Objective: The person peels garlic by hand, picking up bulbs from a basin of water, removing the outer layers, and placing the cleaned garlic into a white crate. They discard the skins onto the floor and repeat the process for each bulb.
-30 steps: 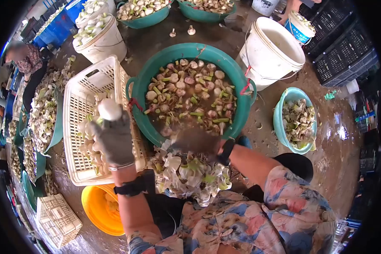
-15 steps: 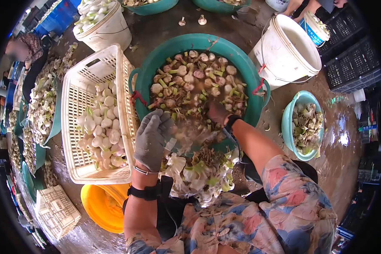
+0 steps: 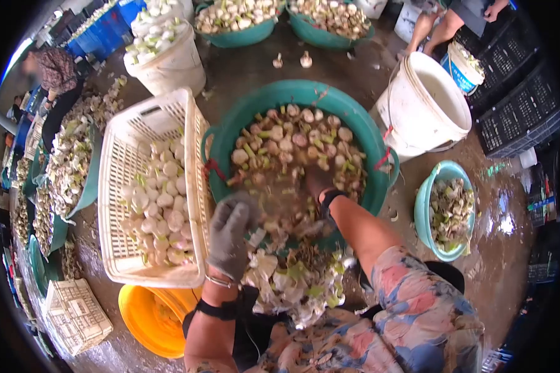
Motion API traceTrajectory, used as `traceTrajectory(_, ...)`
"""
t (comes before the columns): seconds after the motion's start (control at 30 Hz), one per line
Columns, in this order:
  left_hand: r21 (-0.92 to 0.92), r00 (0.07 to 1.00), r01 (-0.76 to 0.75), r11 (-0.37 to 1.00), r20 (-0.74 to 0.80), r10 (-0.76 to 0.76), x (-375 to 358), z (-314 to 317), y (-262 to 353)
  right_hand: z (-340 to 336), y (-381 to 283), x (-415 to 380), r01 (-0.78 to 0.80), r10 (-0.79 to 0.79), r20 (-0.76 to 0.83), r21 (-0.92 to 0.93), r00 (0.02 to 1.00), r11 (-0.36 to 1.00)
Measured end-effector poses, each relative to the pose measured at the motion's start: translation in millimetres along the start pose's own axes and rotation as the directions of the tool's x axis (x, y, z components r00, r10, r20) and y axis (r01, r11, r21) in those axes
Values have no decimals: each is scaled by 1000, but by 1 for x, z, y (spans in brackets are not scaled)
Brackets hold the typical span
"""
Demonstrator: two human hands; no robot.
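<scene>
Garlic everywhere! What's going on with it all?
Someone is working through garlic bulbs in a big green tub of murky water. Their right hand is down among them. Their gloved left hand is near the tub's edge, its fingers blurred. Paler, cleaner-looking bulbs lie in the white crate alongside.

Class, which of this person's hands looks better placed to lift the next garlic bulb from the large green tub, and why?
Probably the right hand: it reaches in among the garlic bulbs, while the left hand is outside them, near the tub's rim.
</scene>
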State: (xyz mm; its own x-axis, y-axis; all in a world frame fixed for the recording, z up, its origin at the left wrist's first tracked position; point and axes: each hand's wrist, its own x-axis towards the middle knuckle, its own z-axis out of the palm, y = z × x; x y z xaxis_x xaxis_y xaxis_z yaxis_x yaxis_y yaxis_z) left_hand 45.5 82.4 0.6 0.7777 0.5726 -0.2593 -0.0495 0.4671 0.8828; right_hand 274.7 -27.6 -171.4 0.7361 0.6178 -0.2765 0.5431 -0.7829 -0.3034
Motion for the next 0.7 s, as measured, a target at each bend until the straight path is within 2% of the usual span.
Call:
traceTrajectory(0.03,25,1000,10,1000,9,-11,3,1,-3,-8,1,5,10,-10,-30,-2,999,1000)
traceTrajectory(0.1,58,999,31,998,13,-32,10,2,-6,-8,3,3,14,-3,80,-139,997,990)
traceTrajectory(0.13,119,998,34,992,43,-40,13,3,-7,-6,9,2,14,-2,89,-137,996,991)
traceTrajectory(0.17,176,996,45,983,71,-58,15,3,-10,-3,18,0,-79,77,19,92,997,993)
traceTrajectory(0.2,170,995,67,983,66,-80,17,4,-14,0,29,-5,-161,179,-30,314,983,936)
traceTrajectory(0.23,220,991,36,975,118,-63,18,7,-19,-3,37,-16,-182,194,-8,303,981,935)
traceTrajectory(0.27,269,984,-5,963,171,-43,19,8,-25,-9,43,-24,-108,138,10,674,990,731)
traceTrajectory(0.3,269,985,7,963,166,-53,22,5,-37,-18,40,-34,-23,82,-9,924,997,383)
traceTrajectory(0.33,491,960,-221,843,263,99,27,1,-54,-35,29,-50,-28,83,-4,924,997,382)
traceTrajectory(0.37,647,894,-435,626,393,215,29,2,-62,-58,13,-69,21,16,-28,950,999,312)
traceTrajectory(0.4,649,894,-435,624,393,214,24,9,-57,-70,4,-83,67,-49,-57,970,997,235)
traceTrajectory(0.43,682,913,-403,611,349,212,18,18,-48,-60,3,-86,-41,-216,-20,962,976,-272)
traceTrajectory(0.47,711,928,-371,597,305,214,14,23,-41,-53,6,-93,-37,-221,-26,961,975,-275)
traceTrajectory(0.5,703,869,-494,512,393,300,15,18,-44,-59,-3,-107,243,-234,-202,956,951,165)
traceTrajectory(0.53,703,866,-500,506,395,307,9,19,-38,-68,-15,-123,469,-317,-346,688,883,553)
traceTrajectory(0.57,688,889,-455,566,393,237,3,21,-30,-88,-39,-144,-60,-42,59,998,997,-8)
traceTrajectory(0.6,670,904,-405,622,395,163,-3,24,-25,-85,-45,-149,-47,-42,47,999,998,-7)
traceTrajectory(0.63,713,885,-465,526,396,246,-10,27,-25,-80,-48,-152,3,-60,3,996,998,91)
traceTrajectory(0.67,707,878,-477,522,406,253,-16,31,-24,-77,-52,-157,53,-80,-38,981,996,186)
traceTrajectory(0.7,732,870,-492,471,397,292,-23,34,-25,-74,-63,-169,354,-63,-353,877,934,324)
